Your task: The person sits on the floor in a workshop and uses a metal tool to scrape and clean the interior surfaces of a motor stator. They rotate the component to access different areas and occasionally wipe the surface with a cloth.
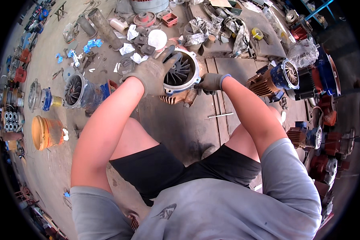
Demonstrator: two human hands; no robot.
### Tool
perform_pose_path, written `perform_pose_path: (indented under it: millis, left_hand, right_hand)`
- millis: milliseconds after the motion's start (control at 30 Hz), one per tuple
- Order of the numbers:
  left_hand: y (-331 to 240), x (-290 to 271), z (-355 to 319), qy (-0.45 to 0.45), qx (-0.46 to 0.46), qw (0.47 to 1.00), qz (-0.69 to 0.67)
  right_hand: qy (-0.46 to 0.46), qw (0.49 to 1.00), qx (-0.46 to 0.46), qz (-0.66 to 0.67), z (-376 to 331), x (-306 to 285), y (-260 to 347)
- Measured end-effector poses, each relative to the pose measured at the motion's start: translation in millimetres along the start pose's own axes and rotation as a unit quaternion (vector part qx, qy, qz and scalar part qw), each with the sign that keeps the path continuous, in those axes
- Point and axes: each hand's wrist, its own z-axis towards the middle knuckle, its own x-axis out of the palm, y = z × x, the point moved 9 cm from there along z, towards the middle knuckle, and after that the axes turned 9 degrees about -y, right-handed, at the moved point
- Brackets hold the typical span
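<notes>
An electric motor (pixel 179 96) stands in front of me with its round end facing up. Dark fan blades (pixel 177 73) show inside its pale metal ring. My left hand (pixel 154 72), in a grey-brown work glove, grips the left side of the ring, with fingers spread over the far rim and into the opening. At the right edge of the flange is my right hand (pixel 212 82), gloved too. Its fingers are curled together against the blue-edged rim, and whatever is between them is hidden.
A blue motor with exposed fan (pixel 84 92) lies to the left, near an orange bucket (pixel 48 133). More motors (pixel 274 78) line the right. Metal pipes (pixel 104 28), blue rags (pixel 93 45), a white disc (pixel 157 39) and crumpled plastic (pixel 202 30) cover the far floor. A thin rod (pixel 221 115) lies nearby.
</notes>
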Motion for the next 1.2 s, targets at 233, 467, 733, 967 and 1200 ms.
perform_pose_path:
  millis: [233,467,733,967,1200]
  left_hand:
    - [0,-3,1,0.038,-0.050,0.998,-0.031]
    - [3,-1,-3,0.042,-0.082,0.995,-0.036]
    - [0,-2,-3,0.029,-0.096,0.992,-0.071]
    - [-5,-4,-6,-0.055,-0.044,0.993,-0.095]
    - [0,4,-13,-0.071,-0.051,0.992,-0.094]
  right_hand:
    - [0.016,0.999,0.035,0.034,2,1,-10]
    - [-0.256,0.966,-0.042,0.000,-24,12,-7]
    - [-0.400,0.806,0.104,0.424,-34,106,-9]
    - [-0.304,0.949,-0.058,0.059,-27,24,-18]
    - [-0.088,0.996,0.009,-0.017,3,-5,-14]
